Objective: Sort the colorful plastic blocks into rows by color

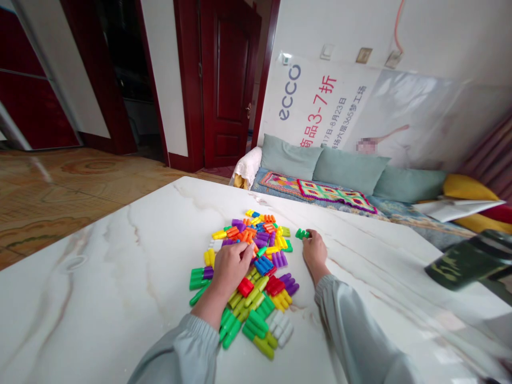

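Going left to right around the block pile (264, 265): left of it, the marbled tabletop (120, 256) gives wide room out to its slanting left edge. Our left hand (232, 266) is over the pile's left-middle, fingers bunched; we can't tell if they grip anything. The pile's long axis runs far to near, pieces pointing every way. Just right of its far part is the green block (301, 233), long axis roughly left-right, its right end pinched by our right hand (315, 252). Hands well apart. Beyond the pile, far right, a wall banner (340, 106) reads "ecco", red "3-7折", "17日-8月23日", "365梦工场". Table room continues right of the pile to a dark green bottle (468, 261) near the right edge, its lettering unreadable to us.
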{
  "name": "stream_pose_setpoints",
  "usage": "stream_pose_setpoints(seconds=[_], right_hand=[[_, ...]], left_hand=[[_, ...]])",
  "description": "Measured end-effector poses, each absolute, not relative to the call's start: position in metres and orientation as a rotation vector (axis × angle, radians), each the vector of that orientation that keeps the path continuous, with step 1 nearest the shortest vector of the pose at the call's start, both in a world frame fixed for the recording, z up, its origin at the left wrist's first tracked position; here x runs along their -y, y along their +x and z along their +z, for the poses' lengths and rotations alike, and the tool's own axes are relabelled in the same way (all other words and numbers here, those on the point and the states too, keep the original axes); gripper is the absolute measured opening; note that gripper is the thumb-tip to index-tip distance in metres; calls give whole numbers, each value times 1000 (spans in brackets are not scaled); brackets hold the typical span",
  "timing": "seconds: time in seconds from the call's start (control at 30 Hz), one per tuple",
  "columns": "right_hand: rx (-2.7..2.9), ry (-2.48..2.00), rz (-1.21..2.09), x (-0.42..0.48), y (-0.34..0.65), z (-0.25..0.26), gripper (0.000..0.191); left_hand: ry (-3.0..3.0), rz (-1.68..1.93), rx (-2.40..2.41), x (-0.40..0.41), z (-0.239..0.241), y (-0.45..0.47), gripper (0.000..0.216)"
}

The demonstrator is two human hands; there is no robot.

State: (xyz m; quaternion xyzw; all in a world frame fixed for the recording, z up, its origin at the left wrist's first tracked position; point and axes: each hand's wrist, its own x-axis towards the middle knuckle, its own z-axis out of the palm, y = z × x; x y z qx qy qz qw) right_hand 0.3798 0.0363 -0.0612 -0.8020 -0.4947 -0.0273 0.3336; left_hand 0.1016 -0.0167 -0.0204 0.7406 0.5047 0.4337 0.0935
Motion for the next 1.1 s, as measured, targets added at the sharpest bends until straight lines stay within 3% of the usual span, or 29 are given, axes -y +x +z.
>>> stream_pose_setpoints(seconds=[0.37,0.5,0.67,0.8,1.1], right_hand=[[1296,-1921,-196,-29,376,-60,45],[1558,-1676,-208,-23,363,-54,39],[1889,-1452,50,-27,335,-60,50],[1738,-1534,309,-34,311,-66,64],[1517,-1239,685,5,264,-29,62]], left_hand=[[2185,1278,-1520,16,-22,102,45],[2186,1283,-1518,16,-23,102,45],[2182,1285,-1522,15,-23,102,44],[2183,1296,-1506,14,-24,102,43],[2172,1313,-1512,14,-24,102,45]])
